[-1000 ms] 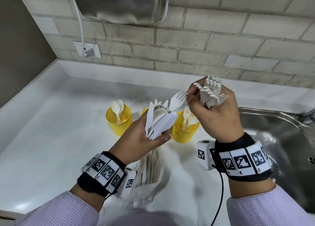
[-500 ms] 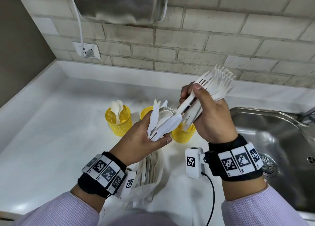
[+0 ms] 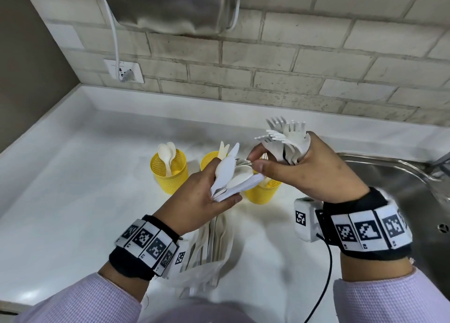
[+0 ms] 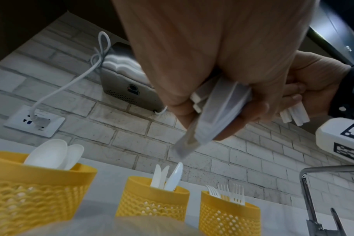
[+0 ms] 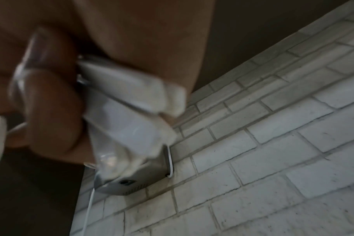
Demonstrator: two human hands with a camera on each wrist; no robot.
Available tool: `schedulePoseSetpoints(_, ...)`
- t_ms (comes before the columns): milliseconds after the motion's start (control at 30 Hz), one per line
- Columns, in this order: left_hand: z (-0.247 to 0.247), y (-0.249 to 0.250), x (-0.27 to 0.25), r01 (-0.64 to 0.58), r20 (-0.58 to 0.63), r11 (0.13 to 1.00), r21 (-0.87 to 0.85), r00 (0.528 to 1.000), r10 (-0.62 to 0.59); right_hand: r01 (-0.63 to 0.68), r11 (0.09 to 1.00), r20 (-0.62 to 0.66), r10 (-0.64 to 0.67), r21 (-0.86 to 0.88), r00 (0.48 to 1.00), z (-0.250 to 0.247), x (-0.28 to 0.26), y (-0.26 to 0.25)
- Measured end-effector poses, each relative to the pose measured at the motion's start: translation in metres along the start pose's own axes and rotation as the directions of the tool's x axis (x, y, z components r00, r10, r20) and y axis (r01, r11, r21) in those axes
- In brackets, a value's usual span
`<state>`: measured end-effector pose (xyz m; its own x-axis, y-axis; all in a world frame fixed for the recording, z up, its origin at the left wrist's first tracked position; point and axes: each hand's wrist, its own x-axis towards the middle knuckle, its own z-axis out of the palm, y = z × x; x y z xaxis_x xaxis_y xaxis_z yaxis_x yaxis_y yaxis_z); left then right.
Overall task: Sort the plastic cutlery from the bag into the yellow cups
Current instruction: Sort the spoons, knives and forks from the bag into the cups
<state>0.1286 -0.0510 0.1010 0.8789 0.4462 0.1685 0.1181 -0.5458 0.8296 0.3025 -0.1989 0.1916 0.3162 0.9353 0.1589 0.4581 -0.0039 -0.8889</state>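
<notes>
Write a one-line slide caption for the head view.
Left hand holds mixed cutlery; right hand grips forks above three yellow cups.

A mixed bundle of cutlery [image 3: 231,176] is gripped by the left hand [image 3: 194,200] above the yellow cups [image 3: 170,174]. A fan of forks [image 3: 285,140] is clutched by the right hand [image 3: 314,169], whose fingertips [image 3: 261,166] are touching the bundle. The bag [image 3: 207,254] is seen on the surface [image 3: 73,188] nearer than the cups.
</notes>
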Motion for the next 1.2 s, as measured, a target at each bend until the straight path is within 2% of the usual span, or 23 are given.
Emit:
schedulePoseSetpoints(200, 0.001, 0.000, -0.001, -0.005, 0.034, 1.000, 0.021, 0.999, 0.004, -0.083, 0.995, 0.139, 0.091, -0.059, 0.986, -0.006, -0.001, -0.001)
schedulePoseSetpoints(267, 0.000, 0.001, -0.002, -0.010, 0.043, 0.999, 0.035, 0.999, 0.008, -0.093, 0.994, 0.141, 0.099, -0.050, 0.985, -0.008, -0.001, -0.001)
schedulePoseSetpoints(467, -0.001, 0.000, -0.001, -0.007, 0.048, 0.998, 0.059, 0.999, 0.004, -0.055, 0.997, 0.038, 0.057, -0.059, 0.998, -0.007, -0.001, 0.007)
schedulePoseSetpoints(533, -0.001, -0.001, -0.001, 0.003, 0.044, 0.998, 0.059, 0.999, -0.005, -0.033, 0.993, -0.016, 0.031, -0.112, 0.999, -0.004, -0.001, 0.010)
schedulePoseSetpoints(633, -0.001, -0.001, -0.002, 0.005, 0.044, 0.998, 0.057, 0.999, -0.007, 0.053, 0.974, -0.080, -0.072, -0.218, 0.994, 0.000, 0.000, 0.016)
schedulePoseSetpoints(733, -0.001, 0.001, -0.003, 0.017, 0.032, 1.000, 0.011, 0.999, -0.017, 0.127, 0.949, -0.184, -0.185, -0.290, 0.965, 0.003, 0.002, 0.019)
schedulePoseSetpoints(867, -0.004, 0.008, -0.003, 0.031, 0.012, 0.998, -0.061, 0.999, -0.030, 0.213, 0.947, -0.390, -0.294, -0.239, 0.872, 0.007, 0.003, 0.019)
schedulePoseSetpoints(933, -0.004, 0.012, -0.002, 0.032, -0.001, 0.996, -0.078, 0.999, -0.032, 0.222, 0.957, -0.476, -0.287, -0.189, 0.831, 0.008, 0.005, 0.021)
schedulePoseSetpoints(1000, -0.005, 0.015, -0.003, 0.020, -0.019, 0.996, -0.092, 1.000, -0.022, 0.173, 0.968, -0.534, -0.245, -0.182, 0.809, 0.009, 0.006, 0.024)
schedulePoseSetpoints(1100, -0.005, 0.019, -0.003, -0.001, -0.048, 0.993, -0.121, 0.999, -0.005, 0.195, 0.981, -0.525, -0.160, 0.012, 0.836, 0.017, 0.005, 0.019)
schedulePoseSetpoints(1200, -0.005, 0.022, -0.003, -0.023, -0.069, 0.992, -0.124, 0.997, 0.014, 0.233, 0.954, -0.406, -0.140, 0.191, 0.903, 0.021, 0.005, 0.018)
